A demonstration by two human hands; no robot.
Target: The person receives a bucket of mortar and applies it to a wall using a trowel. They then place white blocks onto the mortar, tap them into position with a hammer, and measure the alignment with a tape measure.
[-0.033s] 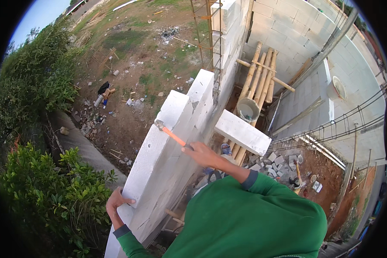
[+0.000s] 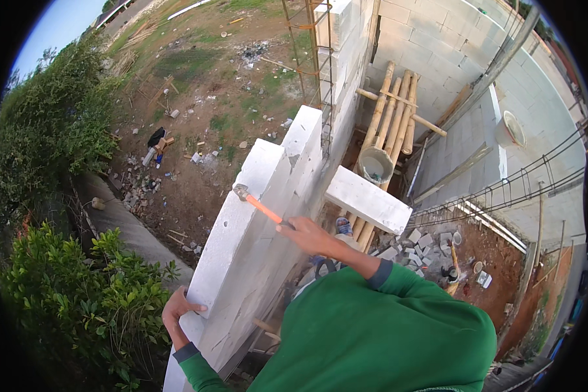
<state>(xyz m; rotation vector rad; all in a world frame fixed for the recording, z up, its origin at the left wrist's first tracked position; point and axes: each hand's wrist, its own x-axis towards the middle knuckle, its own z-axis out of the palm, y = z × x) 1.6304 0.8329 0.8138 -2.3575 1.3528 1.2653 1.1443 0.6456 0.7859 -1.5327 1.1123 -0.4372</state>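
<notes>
My right hand is closed round the dark grip of a hammer with an orange handle. The hammer's metal head is at the outer top edge of a long white block, close to its far end; I cannot tell whether it touches. This block lies on top of a wall of similar blocks. At the block's near end, my left hand grips the edge, thumb on the top and fingers over the outer side, partly hidden. Beyond stands another white block in the same row.
Right of the wall, a loose white block lies by a bucket on bamboo scaffolding. Thin steel reinforcing bars rise at the wall's far end. Rubble covers ground below right; bushes grow at left.
</notes>
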